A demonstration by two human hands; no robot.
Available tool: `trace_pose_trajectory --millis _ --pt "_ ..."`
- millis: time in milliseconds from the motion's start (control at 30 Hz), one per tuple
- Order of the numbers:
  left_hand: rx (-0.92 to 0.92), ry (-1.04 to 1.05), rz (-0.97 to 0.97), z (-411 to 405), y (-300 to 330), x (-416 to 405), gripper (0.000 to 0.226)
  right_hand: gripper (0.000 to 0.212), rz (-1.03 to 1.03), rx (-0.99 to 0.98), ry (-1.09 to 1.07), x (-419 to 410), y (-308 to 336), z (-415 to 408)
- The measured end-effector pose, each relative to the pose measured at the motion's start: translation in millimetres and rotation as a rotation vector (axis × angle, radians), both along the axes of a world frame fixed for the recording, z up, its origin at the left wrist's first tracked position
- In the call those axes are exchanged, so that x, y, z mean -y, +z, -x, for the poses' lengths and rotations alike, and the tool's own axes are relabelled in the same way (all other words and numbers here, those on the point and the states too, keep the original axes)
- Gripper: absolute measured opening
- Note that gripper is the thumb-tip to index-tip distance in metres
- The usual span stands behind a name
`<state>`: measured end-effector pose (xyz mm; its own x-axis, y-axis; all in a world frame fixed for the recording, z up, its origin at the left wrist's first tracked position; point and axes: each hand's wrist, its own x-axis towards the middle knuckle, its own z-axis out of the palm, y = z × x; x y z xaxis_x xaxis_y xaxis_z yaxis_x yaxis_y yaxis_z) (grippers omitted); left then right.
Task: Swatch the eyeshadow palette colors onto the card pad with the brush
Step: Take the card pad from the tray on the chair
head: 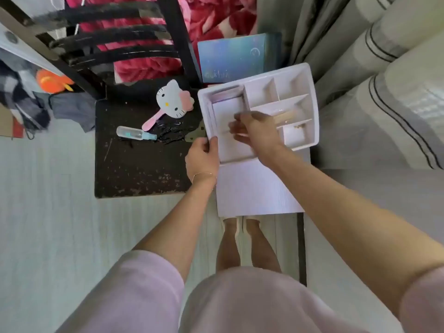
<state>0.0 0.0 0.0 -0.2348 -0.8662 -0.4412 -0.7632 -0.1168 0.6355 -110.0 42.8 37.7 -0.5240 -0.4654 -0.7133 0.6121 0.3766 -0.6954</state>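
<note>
Left hand [202, 156] grips white organizer tray [310, 109] rim. Right hand [255, 132] blurred inside; grasp untellable. Beside: cat-face mirror [171, 99], small bottle [131, 133], blue box [236, 57].

A home bedroom: a red fleece blanket [216, 22] at the top of the frame, grey curtains [360, 56] at right, a cat-face hand mirror [171, 99] on a worn black chair [134, 162].

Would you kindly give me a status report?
Left hand grips white compartmented tray edge. Right hand blurred inside tray, grip unclear. Brush, palette unseen.
</note>
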Motion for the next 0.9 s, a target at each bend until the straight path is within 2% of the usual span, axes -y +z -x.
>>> trace_pose_trajectory --millis 100,200,300,400,467,567,667,767,800,867,900 --pt "0.042 0.072 -0.006 2.4 -6.2 -0.1 0.024 0.027 -0.125 -0.041 0.005 43.2 -4.7 13.9" --pt "-0.030 0.104 -0.059 -0.3 -9.6 0.3 0.026 0.028 -0.178 0.016 -0.073 67.6 -13.7 24.6" --pt "-0.038 0.075 -0.063 -3.6 -10.1 4.5 0.026 0.019 -0.208 0.019 -0.067 62.9 -23.8 20.9" --pt "-0.084 0.121 -0.080 -3.5 -5.5 -0.1 0.012 0.029 -0.185 0.077 -0.048 37.9 -17.9 11.4" --pt "-0.158 0.227 -0.100 -2.2 3.2 -4.5 0.022 0.032 -0.108 0.130 -0.064 15.1 -4.5 4.2" --pt "-0.274 0.338 -0.129 -7.9 35.0 -13.7 0.038 0.026 -0.065 0.038 0.040 -19.5 22.6 -4.7" --pt "-0.379 0.186 -0.116 -31.9 77.8 -24.7 0.035 0.016 -0.047 -0.110 0.286 -52.5 55.3 -18.5" --pt "-0.410 -0.039 -0.210 -62.0 112.6 -30.4 0.033 0.014 -0.006 -0.253 0.572 -76.6 92.2 -39.2" --pt "-0.429 -0.092 -0.246 -69.8 122.4 -32.5 0.026 0.013 -0.011 -0.308 0.647 -82.3 102.3 -47.0" --pt "-0.473 -0.156 -0.226 -83.4 140.2 -37.2 0.010 0.016 -0.061 -0.432 0.705 -89.6 117.3 -64.0" --pt "-0.479 -0.151 -0.182 -90.2 147.4 -39.3 0.012 0.017 -0.104 -0.513 0.689 -92.0 122.6 -73.2"
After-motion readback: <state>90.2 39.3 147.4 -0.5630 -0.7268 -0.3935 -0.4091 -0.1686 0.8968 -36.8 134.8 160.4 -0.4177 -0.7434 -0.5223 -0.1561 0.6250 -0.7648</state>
